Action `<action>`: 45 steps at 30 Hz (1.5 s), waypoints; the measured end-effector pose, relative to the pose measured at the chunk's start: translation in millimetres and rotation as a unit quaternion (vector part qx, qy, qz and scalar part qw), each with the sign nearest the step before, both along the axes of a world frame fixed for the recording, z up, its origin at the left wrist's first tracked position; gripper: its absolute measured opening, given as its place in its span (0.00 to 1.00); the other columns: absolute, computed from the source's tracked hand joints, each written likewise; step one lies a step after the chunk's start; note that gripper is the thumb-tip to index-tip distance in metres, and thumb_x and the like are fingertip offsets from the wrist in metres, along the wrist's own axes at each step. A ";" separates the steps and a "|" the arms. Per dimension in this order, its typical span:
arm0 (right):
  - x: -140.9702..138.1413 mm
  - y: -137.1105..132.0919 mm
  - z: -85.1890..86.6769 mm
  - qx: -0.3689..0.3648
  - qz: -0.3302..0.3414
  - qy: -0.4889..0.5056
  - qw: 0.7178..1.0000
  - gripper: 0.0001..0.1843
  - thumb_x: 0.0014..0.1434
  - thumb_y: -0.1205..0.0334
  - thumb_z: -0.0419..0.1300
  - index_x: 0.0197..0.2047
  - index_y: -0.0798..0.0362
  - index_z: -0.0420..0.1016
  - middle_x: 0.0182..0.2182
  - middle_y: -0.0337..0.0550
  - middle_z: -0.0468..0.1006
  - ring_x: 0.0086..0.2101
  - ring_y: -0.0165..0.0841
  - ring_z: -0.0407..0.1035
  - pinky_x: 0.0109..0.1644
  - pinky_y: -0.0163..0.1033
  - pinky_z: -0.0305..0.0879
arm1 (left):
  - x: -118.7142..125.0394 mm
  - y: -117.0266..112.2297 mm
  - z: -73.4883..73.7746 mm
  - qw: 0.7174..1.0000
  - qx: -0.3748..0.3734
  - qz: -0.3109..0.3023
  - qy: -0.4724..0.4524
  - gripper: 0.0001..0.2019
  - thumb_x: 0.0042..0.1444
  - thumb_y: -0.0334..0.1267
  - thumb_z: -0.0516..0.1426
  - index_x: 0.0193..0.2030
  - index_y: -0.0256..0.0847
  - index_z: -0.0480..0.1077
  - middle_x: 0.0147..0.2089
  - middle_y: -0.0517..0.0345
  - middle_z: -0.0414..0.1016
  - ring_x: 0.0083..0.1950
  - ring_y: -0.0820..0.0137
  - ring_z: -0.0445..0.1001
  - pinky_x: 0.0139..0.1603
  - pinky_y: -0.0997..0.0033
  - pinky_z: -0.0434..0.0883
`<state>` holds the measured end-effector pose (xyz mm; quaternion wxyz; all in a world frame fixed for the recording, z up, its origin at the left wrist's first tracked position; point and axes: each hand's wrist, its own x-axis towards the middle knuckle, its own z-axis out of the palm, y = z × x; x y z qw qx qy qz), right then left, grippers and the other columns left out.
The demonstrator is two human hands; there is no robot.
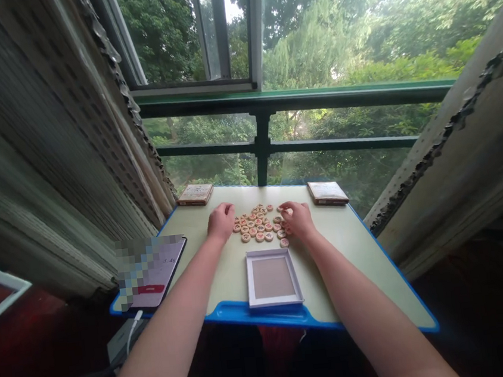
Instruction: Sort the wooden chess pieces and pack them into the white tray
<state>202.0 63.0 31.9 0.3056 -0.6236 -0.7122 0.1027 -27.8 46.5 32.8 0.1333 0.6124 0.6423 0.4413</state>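
"Pieces [259, 223] lie where, in the head view?"

"Loosely bunched around the middle of the pale table [356, 267], between both hands. They're round, wood-coloured and marked with red or dark characters; a few sit a little apart from the rest."

"What about the left hand [222, 221]?"

"Its fingers are curled inward, just beside the left edge of the bunch. I cannot tell whether anything is pinched in them."

"And the right hand [297, 218]?"

"Bent over the right edge of the bunch, thumb and fingers drawn near each other, right by some pieces. Whether it grips one, I cannot tell either."

"What's nearer the person?"

"A shallow open box [275, 277], pale-walled, set between the forearms, its near end over the blue edging [312, 314]."

"And around that?"

"Two flat boxes at the far corners, one on the left [195, 194], one on the right [328, 192]. A tablet [166, 275] lies at the left edge, partly blurred into squares, with a white cable [134, 331] just below it. Beyond the table runs a green railing [336, 97]."
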 end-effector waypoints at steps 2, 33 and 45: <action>0.0 -13.1 11.0 -0.001 0.030 0.033 0.999 0.13 0.55 0.63 0.52 0.41 0.53 0.75 0.37 0.43 0.78 0.36 0.32 0.68 0.41 0.37 0.61 | -2.3 -21.1 8.0 0.993 -0.078 -0.094 -0.002 0.14 0.54 0.45 0.51 0.32 0.37 0.72 0.30 0.55 0.75 0.33 0.67 0.71 0.36 0.70 0.67; -58.7 -116.0 1.2 -0.027 0.213 -0.098 0.972 0.07 0.56 0.65 0.57 0.33 0.52 0.77 0.33 0.44 0.77 0.34 0.32 0.69 0.40 0.34 0.62 | -5.3 -95.5 -16.6 0.968 -0.069 -0.213 0.115 0.13 0.53 0.45 0.54 0.36 0.42 0.75 0.37 0.57 0.77 0.38 0.68 0.72 0.41 0.72 0.66; 17.6 -55.5 24.0 0.002 -0.016 -0.014 1.000 0.13 0.54 0.65 0.54 0.40 0.51 0.77 0.34 0.43 0.77 0.35 0.33 0.69 0.41 0.36 0.62 | -2.4 -96.1 -14.3 0.967 -0.091 -0.210 0.113 0.14 0.54 0.46 0.51 0.35 0.42 0.74 0.37 0.56 0.77 0.39 0.67 0.71 0.41 0.71 0.65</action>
